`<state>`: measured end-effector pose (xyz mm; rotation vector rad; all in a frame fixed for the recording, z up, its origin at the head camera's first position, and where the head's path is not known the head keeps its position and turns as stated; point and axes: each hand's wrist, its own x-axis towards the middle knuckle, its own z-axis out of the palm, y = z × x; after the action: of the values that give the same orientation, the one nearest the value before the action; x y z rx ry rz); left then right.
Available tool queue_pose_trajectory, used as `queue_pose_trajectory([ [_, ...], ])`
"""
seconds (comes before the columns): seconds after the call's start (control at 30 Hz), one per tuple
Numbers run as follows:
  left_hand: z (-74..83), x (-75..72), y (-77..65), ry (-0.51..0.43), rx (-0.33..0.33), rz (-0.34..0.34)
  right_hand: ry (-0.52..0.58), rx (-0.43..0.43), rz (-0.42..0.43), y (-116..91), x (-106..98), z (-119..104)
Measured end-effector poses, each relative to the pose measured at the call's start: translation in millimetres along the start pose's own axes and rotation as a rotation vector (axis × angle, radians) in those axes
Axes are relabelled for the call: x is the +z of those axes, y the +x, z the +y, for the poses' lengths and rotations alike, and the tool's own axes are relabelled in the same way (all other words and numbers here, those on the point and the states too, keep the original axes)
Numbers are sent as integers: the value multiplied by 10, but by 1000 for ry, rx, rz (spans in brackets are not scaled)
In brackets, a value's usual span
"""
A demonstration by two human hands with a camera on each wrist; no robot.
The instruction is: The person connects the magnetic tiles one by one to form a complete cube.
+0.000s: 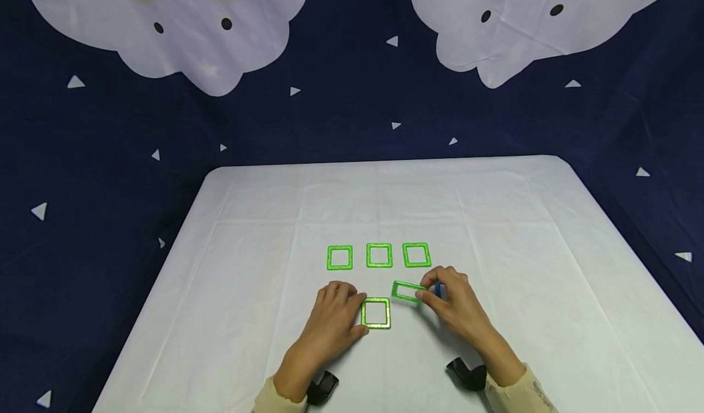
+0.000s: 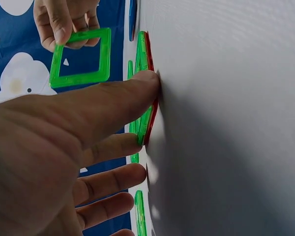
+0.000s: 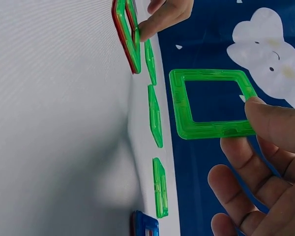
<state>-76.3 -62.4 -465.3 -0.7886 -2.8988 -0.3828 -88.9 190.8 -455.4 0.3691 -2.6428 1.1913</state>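
Observation:
My left hand [image 1: 330, 320] holds a green square magnetic tile [image 1: 376, 325] on the cloth, index finger and thumb at its left corners. In the left wrist view a red tile layer [image 2: 149, 44] shows under it. Above the cloth, my right hand [image 1: 461, 309] pinches another green open-centred square tile [image 3: 181, 105] by one edge between thumb and fingers. This raised tile is tilted, just right of and beyond the one at my left hand. A blue tile [image 3: 146, 225] lies on the cloth by my right hand, mostly hidden behind its fingers in the head view.
Beyond my hands, three green square tiles stand in a row: left [image 1: 329, 258], middle [image 1: 379, 265] and right [image 1: 417, 265]. All lie flat on the white cloth-covered table [image 1: 247, 266]. A dark blue curtain [image 1: 341, 126] with clouds and triangles hangs behind.

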Motion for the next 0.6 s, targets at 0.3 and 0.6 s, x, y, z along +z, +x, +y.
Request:
queue_pose_trajectory([
  [0.3, 52, 10, 8, 22, 19, 6, 35, -5, -3, 59, 91, -28],
  [0.6, 80, 24, 13, 33, 32, 2, 80, -4, -30, 106, 167, -58],
])
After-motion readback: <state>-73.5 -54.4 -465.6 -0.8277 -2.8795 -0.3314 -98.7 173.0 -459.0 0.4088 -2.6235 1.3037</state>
